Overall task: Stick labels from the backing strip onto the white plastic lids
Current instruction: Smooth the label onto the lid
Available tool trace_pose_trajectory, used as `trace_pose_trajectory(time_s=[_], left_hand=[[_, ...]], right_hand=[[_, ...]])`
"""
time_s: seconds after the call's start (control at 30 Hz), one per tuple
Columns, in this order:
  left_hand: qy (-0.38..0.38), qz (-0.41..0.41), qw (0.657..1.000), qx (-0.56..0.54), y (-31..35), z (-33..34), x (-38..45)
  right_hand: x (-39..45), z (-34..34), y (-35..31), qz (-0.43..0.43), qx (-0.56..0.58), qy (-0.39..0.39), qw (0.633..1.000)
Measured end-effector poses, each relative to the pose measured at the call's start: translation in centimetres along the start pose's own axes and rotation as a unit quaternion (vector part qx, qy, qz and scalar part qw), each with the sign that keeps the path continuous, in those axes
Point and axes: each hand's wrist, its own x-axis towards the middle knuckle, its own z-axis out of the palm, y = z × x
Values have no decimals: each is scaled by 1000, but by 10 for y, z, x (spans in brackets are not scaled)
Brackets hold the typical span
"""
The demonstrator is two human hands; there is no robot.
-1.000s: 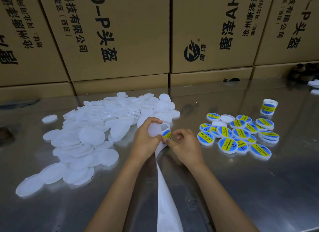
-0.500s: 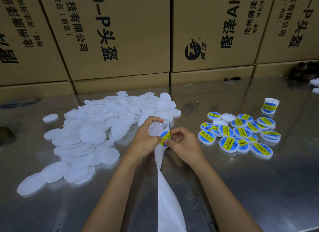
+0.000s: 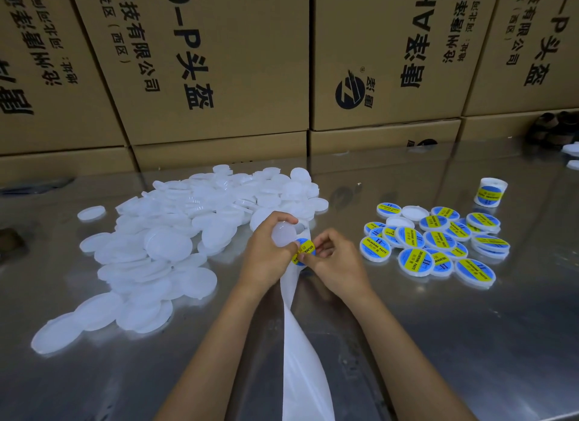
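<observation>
My left hand grips a bare white lid together with the top of the white backing strip, which hangs down toward me. My right hand pinches a round blue and yellow label at the strip's top, right beside the lid. A big heap of unlabelled white lids lies to the left. Several labelled lids lie in a cluster to the right.
The work surface is a shiny metal table. Stacked cardboard boxes form a wall along its far edge. A roll of labels stands behind the labelled lids. One stray white lid lies far left.
The label has come further off the strip and shows more of its face between my fingers. Both hands stay at the same spot over the table.
</observation>
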Motion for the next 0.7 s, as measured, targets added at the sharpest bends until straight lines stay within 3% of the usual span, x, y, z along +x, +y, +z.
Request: trace_pose_trajectory(time_s=[0.17,0.33,0.5,0.7], left_hand=[[6,4,999,32,1,2,0],[17,9,1000,5,4,5,-2],[26,-1,999,-22,3,5,0],[28,-24,999,1,0,1,4]], right_hand=[[-2,0,-3,-11,-31,17,999],[-6,3,-6,-101,-117,39,987],[-8,5,-8,-124,-117,34,985],[-10,-3,-13,-65,-51,-73,994]])
